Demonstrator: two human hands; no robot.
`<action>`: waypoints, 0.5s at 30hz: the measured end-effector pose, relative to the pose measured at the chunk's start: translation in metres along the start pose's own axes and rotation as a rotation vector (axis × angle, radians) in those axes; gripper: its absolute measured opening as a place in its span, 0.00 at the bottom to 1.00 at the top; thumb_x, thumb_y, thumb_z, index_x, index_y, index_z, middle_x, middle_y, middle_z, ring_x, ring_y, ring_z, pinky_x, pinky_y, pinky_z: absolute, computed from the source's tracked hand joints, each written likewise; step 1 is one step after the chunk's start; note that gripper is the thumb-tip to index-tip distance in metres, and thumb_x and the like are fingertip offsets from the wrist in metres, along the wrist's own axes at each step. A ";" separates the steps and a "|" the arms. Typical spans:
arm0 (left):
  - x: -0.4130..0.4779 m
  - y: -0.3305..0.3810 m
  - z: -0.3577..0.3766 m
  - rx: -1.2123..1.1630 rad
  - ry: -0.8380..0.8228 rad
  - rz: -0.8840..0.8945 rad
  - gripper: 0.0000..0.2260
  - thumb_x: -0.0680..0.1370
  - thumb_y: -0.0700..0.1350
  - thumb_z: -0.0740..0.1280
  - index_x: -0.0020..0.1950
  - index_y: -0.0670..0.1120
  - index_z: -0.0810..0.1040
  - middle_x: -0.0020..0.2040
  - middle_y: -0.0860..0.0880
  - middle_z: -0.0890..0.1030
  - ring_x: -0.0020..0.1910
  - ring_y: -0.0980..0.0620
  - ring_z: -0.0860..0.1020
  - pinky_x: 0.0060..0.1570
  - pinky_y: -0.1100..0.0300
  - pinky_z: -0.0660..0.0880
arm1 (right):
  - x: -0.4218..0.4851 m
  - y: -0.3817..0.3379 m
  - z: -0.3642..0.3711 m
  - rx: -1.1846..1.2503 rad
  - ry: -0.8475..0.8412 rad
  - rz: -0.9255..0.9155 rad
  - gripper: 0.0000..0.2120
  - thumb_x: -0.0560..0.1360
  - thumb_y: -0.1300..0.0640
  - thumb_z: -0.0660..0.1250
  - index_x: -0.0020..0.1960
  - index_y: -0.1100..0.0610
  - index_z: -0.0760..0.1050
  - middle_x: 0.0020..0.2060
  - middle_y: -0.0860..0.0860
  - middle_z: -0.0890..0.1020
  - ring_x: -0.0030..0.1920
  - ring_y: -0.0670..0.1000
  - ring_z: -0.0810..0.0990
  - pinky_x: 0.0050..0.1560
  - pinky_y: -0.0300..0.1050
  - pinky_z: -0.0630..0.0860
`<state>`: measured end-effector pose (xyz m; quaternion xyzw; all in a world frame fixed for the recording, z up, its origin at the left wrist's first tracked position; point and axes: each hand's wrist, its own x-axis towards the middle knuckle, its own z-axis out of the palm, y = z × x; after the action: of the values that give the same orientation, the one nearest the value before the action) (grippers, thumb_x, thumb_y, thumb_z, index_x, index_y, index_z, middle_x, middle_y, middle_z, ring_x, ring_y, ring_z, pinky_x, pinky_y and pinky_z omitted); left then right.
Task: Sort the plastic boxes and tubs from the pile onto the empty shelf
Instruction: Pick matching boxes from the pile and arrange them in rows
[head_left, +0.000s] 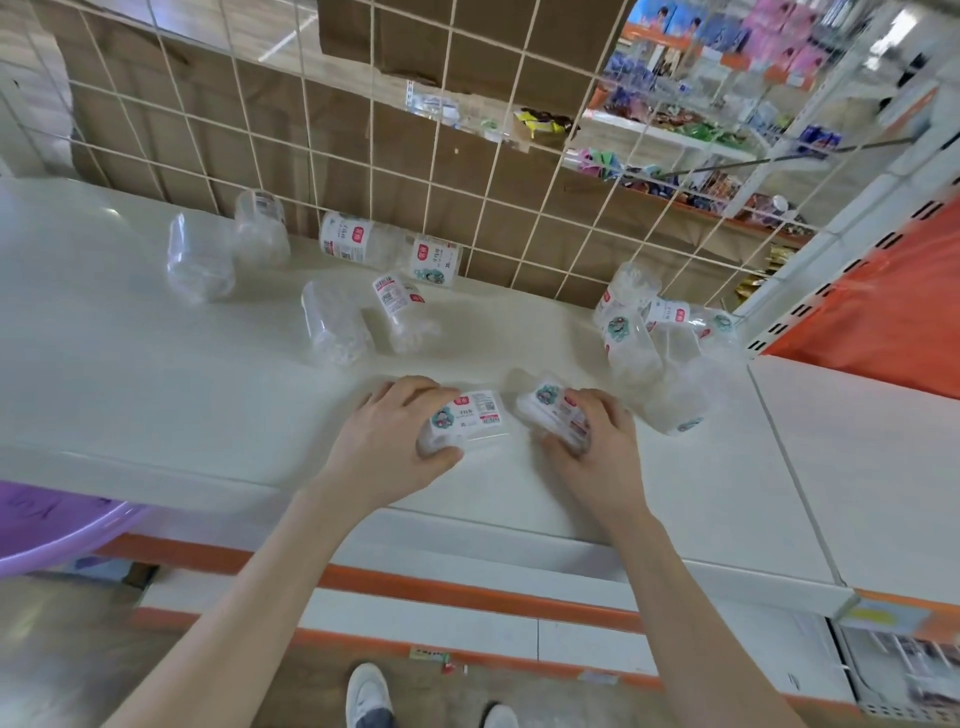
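- Now left hand (385, 432) curls its fingers round left tub (470, 418), likely for lining it up.
- Fingers of right hand (602, 448) wrap right tub (549, 410); pile (655, 354) lies just beyond them.

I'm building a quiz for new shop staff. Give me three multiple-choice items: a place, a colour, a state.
1. Where on the shelf is the heap of tubs? A) left end B) right end, by the wire grid C) front middle
2. What colour is the basin at lower left? A) green B) orange C) purple
3. What are the left hand and right hand doing? A) each grips a tub B) both hang free C) both grip the grid
Key: 1 B, the heap lies far right; 2 C, its rim is purple; 3 A, the left curls round one tub, the right round a second tub.
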<state>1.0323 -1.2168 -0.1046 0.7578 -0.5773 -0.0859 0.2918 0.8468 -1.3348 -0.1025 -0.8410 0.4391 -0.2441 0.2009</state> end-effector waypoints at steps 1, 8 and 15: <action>0.000 0.001 -0.001 -0.001 -0.012 -0.010 0.36 0.61 0.64 0.53 0.64 0.49 0.75 0.60 0.50 0.75 0.58 0.47 0.73 0.53 0.60 0.65 | 0.000 0.001 -0.001 -0.008 -0.009 -0.009 0.27 0.64 0.45 0.62 0.56 0.62 0.77 0.53 0.60 0.77 0.52 0.64 0.75 0.55 0.58 0.72; -0.014 0.034 -0.006 0.065 0.124 0.006 0.28 0.63 0.60 0.59 0.56 0.46 0.79 0.54 0.49 0.79 0.50 0.46 0.79 0.45 0.59 0.73 | -0.025 0.032 -0.038 0.031 0.027 -0.092 0.23 0.60 0.50 0.66 0.49 0.64 0.80 0.46 0.60 0.80 0.44 0.64 0.78 0.49 0.54 0.75; -0.047 0.150 0.055 0.041 0.058 0.087 0.27 0.66 0.59 0.61 0.58 0.44 0.78 0.57 0.46 0.77 0.55 0.44 0.77 0.47 0.51 0.76 | -0.109 0.111 -0.133 0.030 0.107 0.005 0.23 0.59 0.55 0.68 0.53 0.62 0.79 0.52 0.58 0.78 0.52 0.60 0.75 0.53 0.47 0.70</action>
<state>0.8677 -1.2164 -0.0777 0.7399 -0.6027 -0.0392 0.2962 0.6437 -1.3188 -0.0826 -0.8225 0.4476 -0.2946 0.1906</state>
